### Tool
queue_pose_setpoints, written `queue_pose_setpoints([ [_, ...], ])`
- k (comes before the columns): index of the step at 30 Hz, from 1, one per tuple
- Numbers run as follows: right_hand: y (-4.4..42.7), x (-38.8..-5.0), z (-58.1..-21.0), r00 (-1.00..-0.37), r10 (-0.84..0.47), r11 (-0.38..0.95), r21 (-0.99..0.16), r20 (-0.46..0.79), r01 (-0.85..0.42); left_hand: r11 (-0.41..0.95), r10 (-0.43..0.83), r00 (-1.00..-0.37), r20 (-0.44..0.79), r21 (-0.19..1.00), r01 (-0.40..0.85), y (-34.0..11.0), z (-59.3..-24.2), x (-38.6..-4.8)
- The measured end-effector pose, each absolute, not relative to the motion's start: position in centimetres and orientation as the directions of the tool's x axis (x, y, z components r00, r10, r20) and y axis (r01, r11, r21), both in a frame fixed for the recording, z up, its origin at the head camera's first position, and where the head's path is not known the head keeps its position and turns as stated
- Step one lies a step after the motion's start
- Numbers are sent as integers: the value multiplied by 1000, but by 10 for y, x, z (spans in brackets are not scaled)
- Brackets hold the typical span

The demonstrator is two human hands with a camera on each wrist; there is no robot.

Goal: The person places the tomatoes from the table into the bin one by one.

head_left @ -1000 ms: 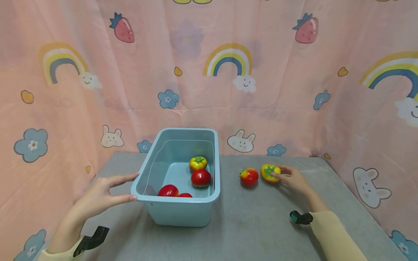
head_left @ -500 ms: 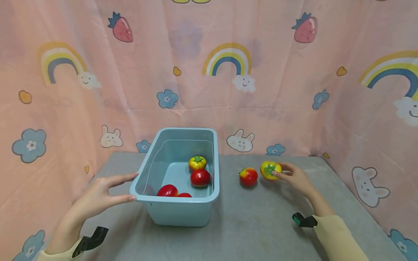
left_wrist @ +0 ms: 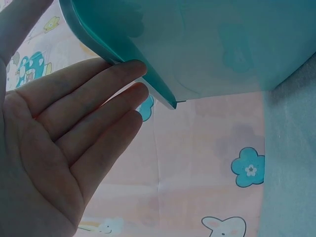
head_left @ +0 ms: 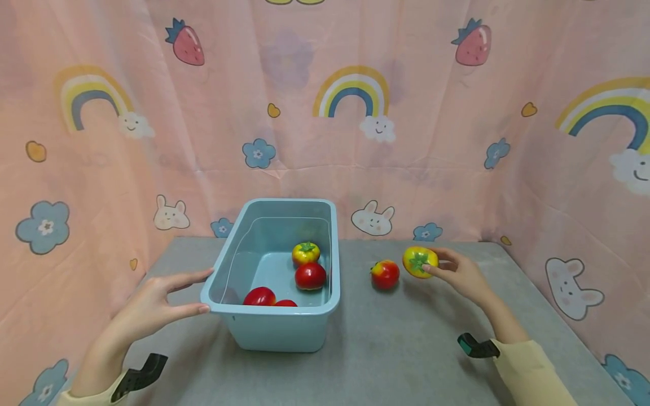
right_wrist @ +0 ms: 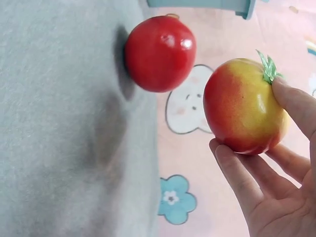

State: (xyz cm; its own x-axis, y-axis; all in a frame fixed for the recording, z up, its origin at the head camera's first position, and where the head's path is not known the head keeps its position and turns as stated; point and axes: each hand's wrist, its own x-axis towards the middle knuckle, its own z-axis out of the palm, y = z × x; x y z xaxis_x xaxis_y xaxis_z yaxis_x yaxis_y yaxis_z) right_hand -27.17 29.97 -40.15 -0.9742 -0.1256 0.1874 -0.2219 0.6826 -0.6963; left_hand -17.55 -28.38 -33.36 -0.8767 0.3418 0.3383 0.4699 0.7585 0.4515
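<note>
My right hand holds a yellow-and-red tomato with a green leafy top. In the right wrist view the thumb lies by the stem of that tomato and the fingers support its other side, off the table. Just left of it, a red tomato with a yellow patch sits on the table. My left hand touches the near left corner of a light blue bin, fingers extended. Inside the bin are a yellow tomato, a red tomato and further red ones partly hidden by the front wall.
The bin stands on a grey table, left of the loose tomato. A pink patterned curtain hangs behind the table and along its sides. Black devices are strapped at both wrists.
My right hand has lifted the yellow-and-red tomato from the table and tilted it slightly. The left hand keeps its place at the bin's corner.
</note>
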Motion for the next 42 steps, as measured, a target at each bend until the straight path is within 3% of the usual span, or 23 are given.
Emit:
queue_pose_setpoints([
  [31,270,-238,-356,-929,-208,666,-652,305,-363,763,323,-887,329,465,450,-283,-334,-174],
  [42,256,-234,-344,-932,-223,670,-649,287,-360,766,325,-885,333,455,453,-283,-335,-175],
])
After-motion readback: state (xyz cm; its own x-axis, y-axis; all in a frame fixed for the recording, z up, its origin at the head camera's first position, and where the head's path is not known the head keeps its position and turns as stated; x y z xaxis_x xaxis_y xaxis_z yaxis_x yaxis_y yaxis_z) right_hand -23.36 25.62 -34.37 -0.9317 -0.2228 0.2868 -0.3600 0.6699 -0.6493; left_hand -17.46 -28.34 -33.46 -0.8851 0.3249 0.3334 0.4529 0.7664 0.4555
